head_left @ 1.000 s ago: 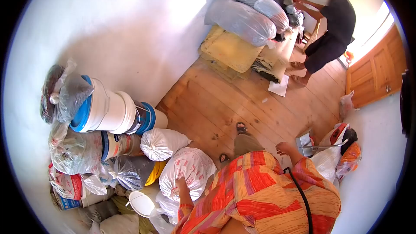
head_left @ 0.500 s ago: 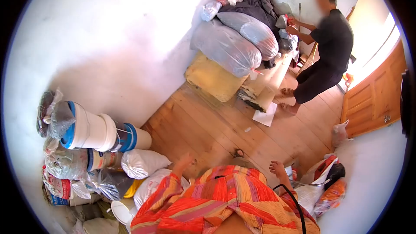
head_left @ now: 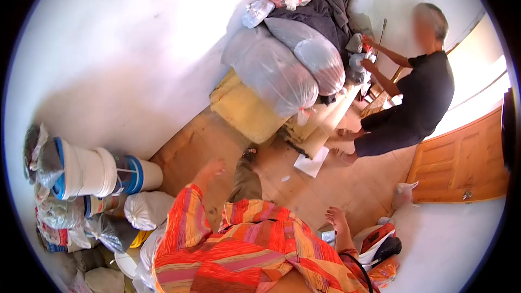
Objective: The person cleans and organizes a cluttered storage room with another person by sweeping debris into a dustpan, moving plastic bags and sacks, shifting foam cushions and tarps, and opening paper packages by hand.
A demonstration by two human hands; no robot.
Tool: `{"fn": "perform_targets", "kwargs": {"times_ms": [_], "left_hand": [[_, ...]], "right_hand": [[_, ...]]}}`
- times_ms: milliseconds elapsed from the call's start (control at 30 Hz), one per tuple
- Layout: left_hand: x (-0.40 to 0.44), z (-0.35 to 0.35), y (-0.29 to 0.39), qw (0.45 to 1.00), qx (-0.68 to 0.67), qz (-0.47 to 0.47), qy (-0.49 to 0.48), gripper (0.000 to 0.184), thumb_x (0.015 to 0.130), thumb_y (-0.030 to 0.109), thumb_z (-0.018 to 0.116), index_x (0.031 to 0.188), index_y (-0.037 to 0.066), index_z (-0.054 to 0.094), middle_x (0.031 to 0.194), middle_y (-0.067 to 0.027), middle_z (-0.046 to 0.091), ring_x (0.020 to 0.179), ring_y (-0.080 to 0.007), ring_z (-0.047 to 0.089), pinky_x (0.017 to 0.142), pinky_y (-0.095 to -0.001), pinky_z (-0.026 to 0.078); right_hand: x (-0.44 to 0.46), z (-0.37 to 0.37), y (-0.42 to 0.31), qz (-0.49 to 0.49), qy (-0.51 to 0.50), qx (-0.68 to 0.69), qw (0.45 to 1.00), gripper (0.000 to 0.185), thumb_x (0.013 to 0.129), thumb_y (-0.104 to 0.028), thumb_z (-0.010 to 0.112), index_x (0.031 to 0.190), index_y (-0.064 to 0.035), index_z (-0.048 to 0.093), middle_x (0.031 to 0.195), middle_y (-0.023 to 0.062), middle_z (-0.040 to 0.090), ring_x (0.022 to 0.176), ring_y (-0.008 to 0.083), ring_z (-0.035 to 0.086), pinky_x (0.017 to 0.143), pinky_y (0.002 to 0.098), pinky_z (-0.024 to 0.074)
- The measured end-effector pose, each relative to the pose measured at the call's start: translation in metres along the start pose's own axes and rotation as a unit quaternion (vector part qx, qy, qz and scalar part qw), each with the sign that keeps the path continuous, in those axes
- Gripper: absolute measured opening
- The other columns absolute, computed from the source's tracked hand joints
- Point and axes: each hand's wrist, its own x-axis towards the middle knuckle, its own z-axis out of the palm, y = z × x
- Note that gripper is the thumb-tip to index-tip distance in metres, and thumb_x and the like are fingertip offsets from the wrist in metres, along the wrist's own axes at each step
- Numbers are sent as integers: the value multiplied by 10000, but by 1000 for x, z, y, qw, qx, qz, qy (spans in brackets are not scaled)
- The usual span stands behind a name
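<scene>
My left hand [head_left: 210, 170] hangs in the air over the wooden floor [head_left: 179, 152], fingers loosely stretched out and holding nothing. A white sack [head_left: 147, 209] stands to its left. My right hand [head_left: 336, 217] is also in the air, fingers apart and without anything in them. Several filled plastic bags, including a red and white one [head_left: 374, 237], lie just right of it. My foot [head_left: 249, 153] is stepped forward, near a yellow foam block [head_left: 247, 111].
Large stuffed plastic bags [head_left: 271, 68] are piled on the yellow block by the wall. Another person [head_left: 418, 92] stands at the right, handling small bags [head_left: 356, 61]. White and blue buckets [head_left: 89, 169] line the left. A wooden door [head_left: 458, 160] and a white sheet [head_left: 312, 163] are at right.
I have stepped forward, so the foam block and stuffed bags appear nearer. My left hand has swung up and ahead. The other person keeps handling the small bags.
</scene>
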Motion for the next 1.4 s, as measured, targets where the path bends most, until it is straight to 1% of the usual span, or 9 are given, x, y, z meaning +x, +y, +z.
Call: {"fn": "perform_targets", "kwargs": {"times_ms": [67, 233, 467, 733, 933, 1033, 1133, 1200, 1400], "left_hand": [[64, -21, 97, 952, -187, -219, 104, 416, 771, 157, 515, 1159, 21, 449, 856, -40, 552, 754, -128, 527, 625, -243, 436], [268, -103, 205, 980, 40, -172, 96, 425, 766, 149, 505, 1169, 25, 449, 900, -89, 574, 798, -153, 544, 675, -269, 437], [475, -171, 341, 956, 175, 184, 145, 392, 780, 142, 511, 1142, 10, 440, 975, -203, 557, 901, -328, 536, 788, -395, 423], [650, -184, 552, 757, 319, 475, 315, 668, 660, 119, 660, 1240, 28, 341, 1160, -185, 432, 1064, -354, 389, 901, -434, 331], [723, -177, 619, 722, 416, 383, 398, 588, 667, 211, 666, 1205, 145, 437, 1151, -129, 469, 1038, -329, 447, 844, -434, 392], [775, -200, 614, 833, 344, 348, 257, 366, 703, 204, 618, 1052, 118, 552, 988, -138, 551, 888, -313, 539, 749, -396, 449], [759, -185, 634, 763, 273, 513, 285, 180, 679, 163, 631, 826, 61, 613, 838, -126, 574, 762, -291, 571, 671, -364, 467], [718, -172, 661, 742, 235, 577, 246, 177, 665, 150, 635, 808, 49, 609, 804, -112, 577, 757, -284, 564, 664, -346, 468], [589, -109, 658, 871, 107, 471, -93, 211, 688, 74, 623, 890, 49, 566, 816, -55, 594, 758, -134, 573, 687, -270, 464]], "right_hand": [[11, 27, -37, -40, -42, -37, 998, 302, 788, -155, 560, 1066, -62, 488, 918, 76, 577, 752, 177, 584, 603, 264, 487], [18, 111, -150, -1, 114, -123, 986, 305, 794, -164, 564, 1072, -65, 488, 917, 78, 575, 764, 171, 579, 647, 279, 493], [60, 245, -331, -112, 111, -209, 965, 275, 834, -170, 490, 1086, -58, 486, 916, 73, 571, 791, 164, 570, 702, 273, 475], [75, 287, -281, -208, -102, -509, 829, 272, 803, -169, 505, 1045, -51, 549, 965, 84, 603, 835, 196, 580, 726, 297, 451], [38, 299, -238, 71, 129, -294, 944, 296, 791, -150, 506, 1067, -50, 544, 945, 95, 617, 879, 201, 579, 733, 300, 450], [30, 300, -226, 65, 179, -280, 941, 274, 793, -145, 505, 1049, -62, 556, 909, 95, 623, 826, 196, 594, 690, 289, 458], [42, 302, -240, -123, 95, -479, 864, 189, 823, -143, 495, 942, -21, 575, 916, 114, 592, 783, 203, 583, 696, 289, 463], [65, 323, -273, -83, 256, -457, 848, 176, 824, -147, 478, 878, -28, 595, 916, 146, 584, 818, 262, 573, 727, 330, 455], [93, 451, -498, -446, 389, -398, 701, 709, 670, -83, 668, 1269, -7, 296, 1276, 181, 355, 1178, 311, 353, 988, 376, 263]]}}
